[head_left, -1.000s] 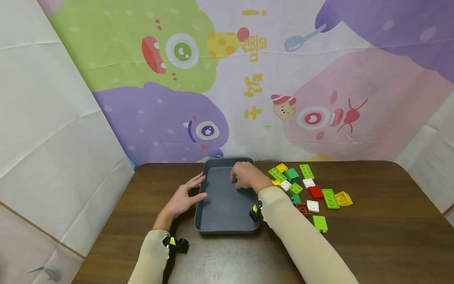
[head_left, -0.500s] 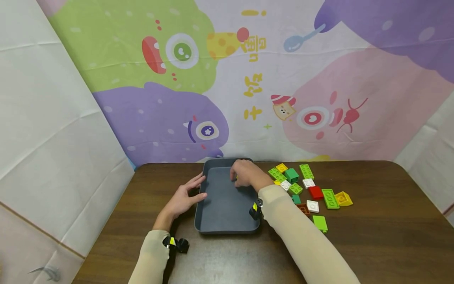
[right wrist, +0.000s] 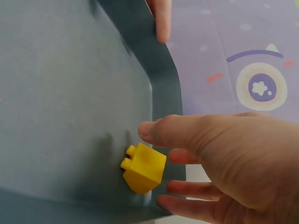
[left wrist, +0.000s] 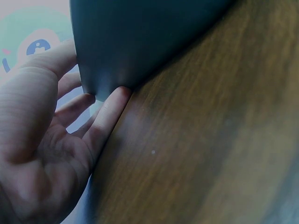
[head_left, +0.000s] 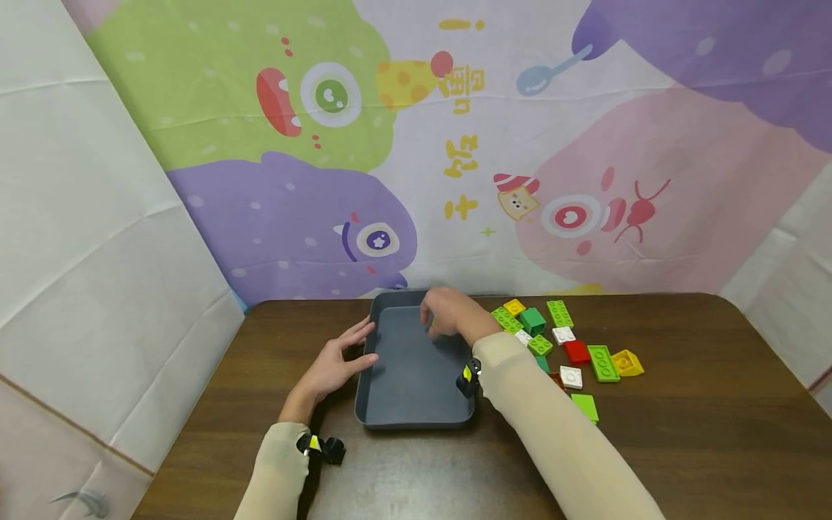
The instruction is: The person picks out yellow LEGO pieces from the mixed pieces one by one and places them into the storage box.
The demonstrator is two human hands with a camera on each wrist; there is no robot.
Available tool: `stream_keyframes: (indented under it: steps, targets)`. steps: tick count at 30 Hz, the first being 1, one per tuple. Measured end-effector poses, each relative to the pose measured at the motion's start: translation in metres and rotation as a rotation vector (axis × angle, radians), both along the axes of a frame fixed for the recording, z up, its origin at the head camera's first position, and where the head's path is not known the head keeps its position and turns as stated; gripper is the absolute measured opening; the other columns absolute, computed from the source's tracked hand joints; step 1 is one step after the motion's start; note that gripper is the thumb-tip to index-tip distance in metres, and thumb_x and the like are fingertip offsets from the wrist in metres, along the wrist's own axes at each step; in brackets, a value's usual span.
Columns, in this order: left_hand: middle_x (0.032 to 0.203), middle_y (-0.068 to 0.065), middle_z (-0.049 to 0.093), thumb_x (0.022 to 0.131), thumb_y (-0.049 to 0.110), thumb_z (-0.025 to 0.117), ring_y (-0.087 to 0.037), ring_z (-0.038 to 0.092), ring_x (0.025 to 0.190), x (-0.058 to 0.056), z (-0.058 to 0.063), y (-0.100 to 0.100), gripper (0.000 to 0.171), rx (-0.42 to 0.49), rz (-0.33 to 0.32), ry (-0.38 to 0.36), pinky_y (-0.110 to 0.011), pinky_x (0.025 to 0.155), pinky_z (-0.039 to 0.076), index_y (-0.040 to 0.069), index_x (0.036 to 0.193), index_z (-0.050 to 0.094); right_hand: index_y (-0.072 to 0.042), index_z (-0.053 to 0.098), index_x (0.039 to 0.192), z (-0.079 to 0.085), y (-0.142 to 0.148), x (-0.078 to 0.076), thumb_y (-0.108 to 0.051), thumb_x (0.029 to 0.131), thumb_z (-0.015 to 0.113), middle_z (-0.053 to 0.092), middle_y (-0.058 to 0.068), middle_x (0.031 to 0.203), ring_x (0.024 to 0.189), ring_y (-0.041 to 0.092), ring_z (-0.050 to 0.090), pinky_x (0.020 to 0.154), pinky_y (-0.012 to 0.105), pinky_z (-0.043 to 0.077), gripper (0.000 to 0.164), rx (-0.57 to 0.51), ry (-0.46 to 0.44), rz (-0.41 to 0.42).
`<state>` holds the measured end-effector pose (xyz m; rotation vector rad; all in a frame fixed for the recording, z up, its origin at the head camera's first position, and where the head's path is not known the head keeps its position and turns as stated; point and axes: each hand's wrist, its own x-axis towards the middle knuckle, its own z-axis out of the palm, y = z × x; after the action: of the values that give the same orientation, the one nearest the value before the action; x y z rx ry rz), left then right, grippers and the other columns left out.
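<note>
A dark grey tray (head_left: 416,390) lies on the table. My left hand (head_left: 334,368) rests against its left side, fingers fairly straight and thumb spread over the rim; in the left wrist view the left hand (left wrist: 56,140) touches the outer wall. My right hand (head_left: 455,315) is over the tray's far right corner. In the right wrist view a yellow sloped toy brick (right wrist: 145,168) lies in the tray near that corner. The right hand (right wrist: 238,158) is close around it, thumb and fingers apart, with small gaps to the brick. In the head view the hand mostly hides this brick.
Loose toy bricks lie on the wooden table (head_left: 682,433) right of the tray: a red brick (head_left: 577,352), a dark green brick (head_left: 533,321), a yellow brick (head_left: 627,363), several lime green ones and white ones. The right forearm covers some. A printed cloth (head_left: 468,260) hangs behind the table.
My right hand has risen slightly away toward the tray's far edge. The left hand stays against the tray. The head view has shifted very slightly.
</note>
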<state>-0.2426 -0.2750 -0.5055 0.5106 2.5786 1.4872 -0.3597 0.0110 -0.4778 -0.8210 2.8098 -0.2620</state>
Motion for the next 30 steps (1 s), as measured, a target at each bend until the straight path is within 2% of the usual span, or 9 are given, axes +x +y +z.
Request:
stream_keyframes:
  steps: [7,8,10,17,20,22,24,27,30]
  targets:
    - [0.187,-0.015,0.032,0.108,0.018,0.078,-0.051,0.050,0.158,0.002,0.003,0.000,0.072,-0.006,0.004,-0.005,-0.072,0.133,0.034,0.003,0.171,0.046,-0.011,0.085,0.118,0.069,0.000,0.053,-0.012,0.099,0.087,0.076,0.011,0.135,0.120,0.028,0.067,0.110,0.046,0.059,0.019,-0.020,-0.072,-0.042]
    - [0.187,-0.015,0.033,0.108,0.020,0.078,-0.050,0.050,0.158,0.003,0.003,0.000,0.073,-0.005,0.001,-0.004,-0.072,0.133,0.035,0.003,0.171,0.046,-0.010,0.085,0.120,0.073,0.000,0.056,-0.012,0.100,0.086,0.076,0.011,0.135,0.121,0.028,0.066,0.111,0.045,0.059,0.019,-0.027,-0.074,-0.043]
    - [0.187,-0.013,0.035,0.108,0.025,0.079,-0.047,0.053,0.156,0.001,-0.001,-0.002,0.074,0.005,-0.013,0.024,-0.067,0.132,0.039,0.005,0.171,0.047,-0.010,0.085,0.120,0.078,0.002,0.056,-0.013,0.101,0.085,0.075,0.011,0.135,0.121,0.029,0.066,0.111,0.045,0.059,0.020,-0.022,-0.066,-0.040]
    - [0.187,-0.009,0.036,0.105,0.040,0.082,-0.047,0.054,0.154,-0.007,-0.013,-0.008,0.080,0.011,-0.024,0.032,-0.069,0.131,0.039,0.009,0.171,0.049,-0.008,0.086,0.124,0.085,0.004,0.052,-0.014,0.102,0.085,0.077,0.010,0.133,0.122,0.029,0.067,0.112,0.045,0.058,0.023,0.002,-0.017,-0.023]
    - [0.185,-0.004,0.040,0.105,0.041,0.082,-0.036,0.059,0.150,-0.014,-0.027,-0.014,0.077,-0.008,-0.021,0.077,-0.053,0.127,0.049,0.014,0.170,0.052,-0.009,0.086,0.124,0.083,0.004,0.052,-0.015,0.102,0.085,0.077,0.010,0.134,0.122,0.029,0.066,0.112,0.045,0.058,0.023,0.010,-0.021,-0.026]
    - [0.185,-0.003,0.041,0.105,0.040,0.082,-0.033,0.061,0.147,-0.017,-0.031,-0.016,0.075,-0.011,-0.025,0.100,-0.048,0.123,0.051,0.014,0.170,0.053,-0.009,0.085,0.124,0.082,0.004,0.052,-0.015,0.102,0.085,0.076,0.010,0.134,0.122,0.029,0.065,0.112,0.045,0.058,0.023,0.007,-0.030,-0.032]
    - [0.184,-0.003,0.043,0.104,0.042,0.083,-0.035,0.061,0.146,-0.014,-0.028,-0.016,0.076,0.004,-0.028,0.105,-0.050,0.123,0.051,0.013,0.169,0.054,-0.008,0.085,0.124,0.082,0.005,0.052,-0.015,0.102,0.085,0.076,0.010,0.135,0.122,0.029,0.065,0.112,0.045,0.058,0.023,0.004,-0.038,-0.036]
    - [0.185,-0.008,0.039,0.104,0.043,0.082,-0.046,0.057,0.149,-0.008,-0.017,-0.011,0.080,0.032,-0.040,0.074,-0.066,0.127,0.045,0.009,0.169,0.051,-0.008,0.086,0.123,0.083,0.007,0.053,-0.013,0.102,0.084,0.077,0.011,0.134,0.123,0.029,0.066,0.112,0.046,0.058,0.021,0.003,-0.026,-0.032]
    - [0.185,-0.009,0.039,0.104,0.044,0.082,-0.046,0.057,0.150,-0.008,-0.015,-0.010,0.080,0.019,-0.036,0.071,-0.063,0.127,0.045,0.010,0.170,0.051,-0.008,0.086,0.120,0.084,0.011,0.053,-0.012,0.102,0.083,0.078,0.011,0.133,0.122,0.030,0.067,0.112,0.046,0.058,0.018,-0.006,-0.024,-0.038]
